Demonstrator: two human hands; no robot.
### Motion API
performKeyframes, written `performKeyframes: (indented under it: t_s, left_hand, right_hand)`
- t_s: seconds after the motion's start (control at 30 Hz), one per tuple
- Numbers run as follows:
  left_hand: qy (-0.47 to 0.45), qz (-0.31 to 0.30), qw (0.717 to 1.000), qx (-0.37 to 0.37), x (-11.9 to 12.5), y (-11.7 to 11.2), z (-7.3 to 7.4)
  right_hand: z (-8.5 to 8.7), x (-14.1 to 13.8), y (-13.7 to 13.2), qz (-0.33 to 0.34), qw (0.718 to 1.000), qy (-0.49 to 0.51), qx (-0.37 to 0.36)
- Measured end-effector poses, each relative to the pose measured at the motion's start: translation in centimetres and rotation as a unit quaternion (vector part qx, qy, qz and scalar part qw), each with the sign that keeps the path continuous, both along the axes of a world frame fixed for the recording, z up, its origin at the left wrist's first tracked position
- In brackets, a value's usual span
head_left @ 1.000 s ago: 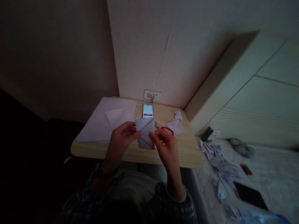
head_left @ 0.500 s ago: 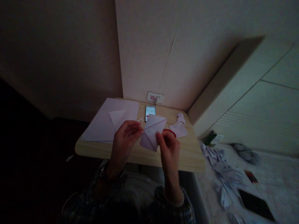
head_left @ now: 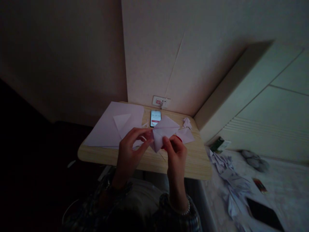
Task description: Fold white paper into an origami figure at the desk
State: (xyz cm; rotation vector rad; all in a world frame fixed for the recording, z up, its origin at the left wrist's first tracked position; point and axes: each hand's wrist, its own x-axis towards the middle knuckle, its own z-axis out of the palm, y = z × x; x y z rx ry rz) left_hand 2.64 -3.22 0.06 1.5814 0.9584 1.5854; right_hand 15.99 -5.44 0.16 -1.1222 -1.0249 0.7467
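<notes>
Above the front of the small wooden table (head_left: 193,166), a folded sheet of white paper (head_left: 163,132) is held between both hands. My left hand (head_left: 131,146) pinches its left edge with thumb and fingertips. My right hand (head_left: 176,149) grips its lower right part, thumb on top and fingers behind. Creases cross the paper, and its upper part spreads out to the right in a point. Something red, perhaps a scissors handle (head_left: 178,138), shows partly behind my right hand; most of it is hidden.
Large white sheets (head_left: 103,129) with a folded triangle (head_left: 122,121) lie on the table's left. A lit phone (head_left: 155,117) sits near the wall socket (head_left: 161,101). A folded paper shape (head_left: 186,123) and square (head_left: 185,135) lie right. Paper pieces (head_left: 231,177) and a black tablet (head_left: 264,212) rest on the bed.
The paper has turned and shifted slightly right, its flaps now bent into a pointed shape. My left hand has moved a little right with it, while my right hand keeps its grip.
</notes>
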Motion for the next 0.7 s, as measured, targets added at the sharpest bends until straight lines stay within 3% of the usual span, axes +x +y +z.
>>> performKeyframes:
  t_s: [0.13, 0.33, 0.7]
  left_hand:
    - [-0.030, -0.032, 0.998, -0.046, 0.38, -0.25, 0.41]
    - [-0.087, -0.032, 0.991, -0.098, 0.80, -0.12, 0.33]
    - [0.030, -0.029, 0.998, -0.045, -0.16, 0.40, 0.44]
  right_hand:
    - [0.49, -0.26, -0.16, 0.013, 0.999, -0.036, 0.000]
    - [0.27, -0.66, -0.18, -0.001, 0.996, -0.093, -0.012]
    - [0.74, -0.25, -0.25, 0.075, 0.988, -0.129, 0.049]
